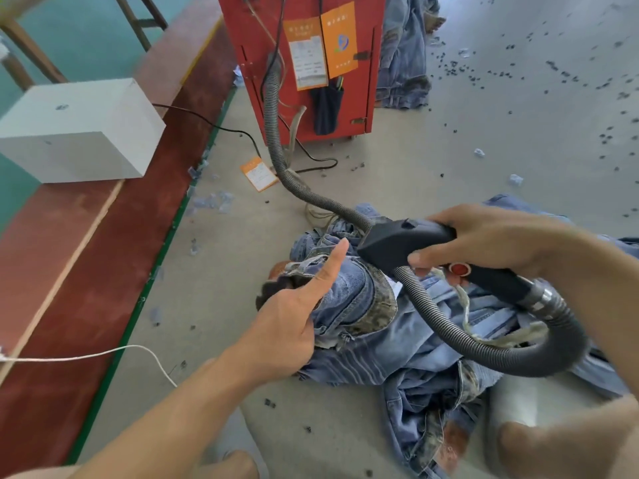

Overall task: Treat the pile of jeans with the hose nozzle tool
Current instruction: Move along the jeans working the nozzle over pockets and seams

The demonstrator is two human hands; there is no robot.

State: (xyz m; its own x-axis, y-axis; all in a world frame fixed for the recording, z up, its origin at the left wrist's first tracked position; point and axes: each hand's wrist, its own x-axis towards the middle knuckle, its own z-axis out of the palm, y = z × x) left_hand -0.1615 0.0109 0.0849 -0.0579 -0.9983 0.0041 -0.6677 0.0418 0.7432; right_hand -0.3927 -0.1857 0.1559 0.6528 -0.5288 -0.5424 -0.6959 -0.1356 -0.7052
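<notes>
Nozzle held over the jeans, ready to treat them.

Head view: the right hand point(491, 243) is wrapped round the nozzle point(408, 245) above the jeans point(397, 337), probably aiming it; the left hand point(294, 316), forefinger straight, rests against the jeans, seemingly steadying them. The hose point(276, 133) runs from the nozzle back to the red cabinet point(363, 98).

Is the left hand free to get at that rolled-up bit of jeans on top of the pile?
Probably yes. The left hand holds nothing, its thumb up, and already rests against the rolled jeans. The nozzle tool, held in the right hand, sits just beyond, not between them.
</notes>
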